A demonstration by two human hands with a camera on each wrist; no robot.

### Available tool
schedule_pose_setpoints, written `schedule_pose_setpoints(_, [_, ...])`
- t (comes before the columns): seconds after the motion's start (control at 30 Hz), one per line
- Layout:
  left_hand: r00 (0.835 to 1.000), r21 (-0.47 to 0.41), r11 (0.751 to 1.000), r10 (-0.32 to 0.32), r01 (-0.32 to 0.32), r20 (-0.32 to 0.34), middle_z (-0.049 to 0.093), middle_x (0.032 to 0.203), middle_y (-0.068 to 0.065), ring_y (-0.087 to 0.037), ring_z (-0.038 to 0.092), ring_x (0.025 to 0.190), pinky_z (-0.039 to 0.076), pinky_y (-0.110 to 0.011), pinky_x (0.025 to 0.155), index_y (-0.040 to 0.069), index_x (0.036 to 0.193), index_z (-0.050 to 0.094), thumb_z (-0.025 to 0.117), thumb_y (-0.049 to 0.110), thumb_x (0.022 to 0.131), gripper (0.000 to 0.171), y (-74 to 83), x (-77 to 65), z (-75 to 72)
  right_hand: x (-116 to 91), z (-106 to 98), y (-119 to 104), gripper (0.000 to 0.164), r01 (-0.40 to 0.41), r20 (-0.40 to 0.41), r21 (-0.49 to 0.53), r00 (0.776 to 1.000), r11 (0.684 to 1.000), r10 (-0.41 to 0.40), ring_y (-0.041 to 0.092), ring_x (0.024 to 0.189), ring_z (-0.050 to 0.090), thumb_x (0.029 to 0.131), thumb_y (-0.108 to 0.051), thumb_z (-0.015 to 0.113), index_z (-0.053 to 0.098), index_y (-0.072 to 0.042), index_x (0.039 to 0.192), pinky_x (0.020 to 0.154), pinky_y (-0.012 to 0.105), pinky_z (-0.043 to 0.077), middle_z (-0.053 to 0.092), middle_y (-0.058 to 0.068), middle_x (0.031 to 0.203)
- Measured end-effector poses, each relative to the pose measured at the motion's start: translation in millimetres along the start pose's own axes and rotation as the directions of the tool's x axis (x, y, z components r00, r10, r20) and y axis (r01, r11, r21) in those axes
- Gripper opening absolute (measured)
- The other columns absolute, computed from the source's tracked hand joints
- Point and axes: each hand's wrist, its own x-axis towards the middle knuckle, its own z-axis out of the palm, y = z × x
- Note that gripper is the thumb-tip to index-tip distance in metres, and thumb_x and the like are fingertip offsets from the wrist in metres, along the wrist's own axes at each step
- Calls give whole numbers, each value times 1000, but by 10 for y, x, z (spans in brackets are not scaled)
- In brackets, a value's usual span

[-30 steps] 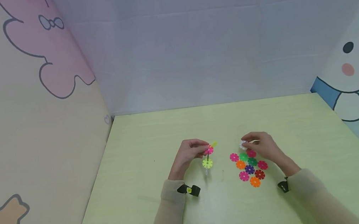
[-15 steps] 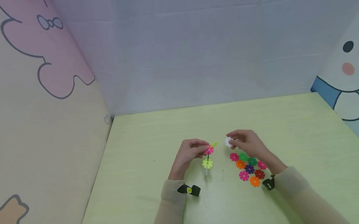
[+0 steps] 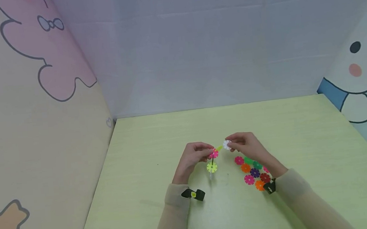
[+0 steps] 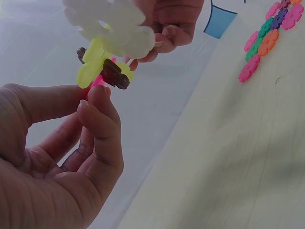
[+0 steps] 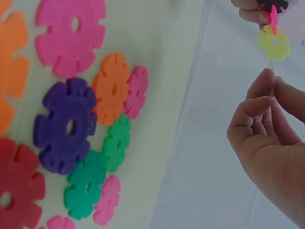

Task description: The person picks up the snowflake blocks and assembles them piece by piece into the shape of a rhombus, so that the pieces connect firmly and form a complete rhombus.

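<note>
My left hand (image 3: 194,159) pinches a pink notched flower disc (image 3: 215,154) in a small chain of interlocking plastic discs. A yellow disc (image 5: 275,44) slots into its right side. Below it hang a dark disc (image 4: 114,75), seen edge-on in the head view, and another yellow disc (image 3: 212,168). Between thumb and fingers, my right hand (image 3: 246,146) holds a white flower disc (image 3: 226,145). The white disc's edge is right at the outer rim of the upper yellow disc. In the left wrist view the white disc overlaps that yellow one.
Several loose flower discs lie flat on the pale table, below my right hand. Among them are a purple disc (image 5: 66,126), an orange disc (image 3: 245,168) and a dark red disc (image 3: 265,178). A pale curtain (image 3: 198,55) hangs behind the table's far edge.
My right hand has carried the white disc leftward from beyond the loose discs to the chain's upper yellow disc. The left hand and its chain have stayed in place.
</note>
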Motion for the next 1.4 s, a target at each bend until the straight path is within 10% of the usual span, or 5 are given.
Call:
schedule_pose_setpoints(0.93, [1000, 28, 999, 24, -24, -2, 70, 81, -11, -15, 61, 65, 49, -24, 57, 0, 93, 73, 74, 11, 84, 14, -12, -3, -4, -61, 26, -430, 27, -6, 72, -36, 997, 999, 8, 28, 77, 65, 94, -2, 60, 60, 12, 116, 55, 26, 46, 66, 20, 99])
schedule_pose_setpoints(1.4, [992, 91, 995, 47, -36, -121, 70, 77, -11, -17, 61, 63, 46, -24, 52, -2, 89, 73, 73, 5, 84, 10, 1, 2, 76, 69, 64, -127, 28, -72, 44, -24, 996, 997, 73, 33, 79, 67, 93, -14, 64, 66, 4, 114, 65, 43, 52, 69, 16, 94])
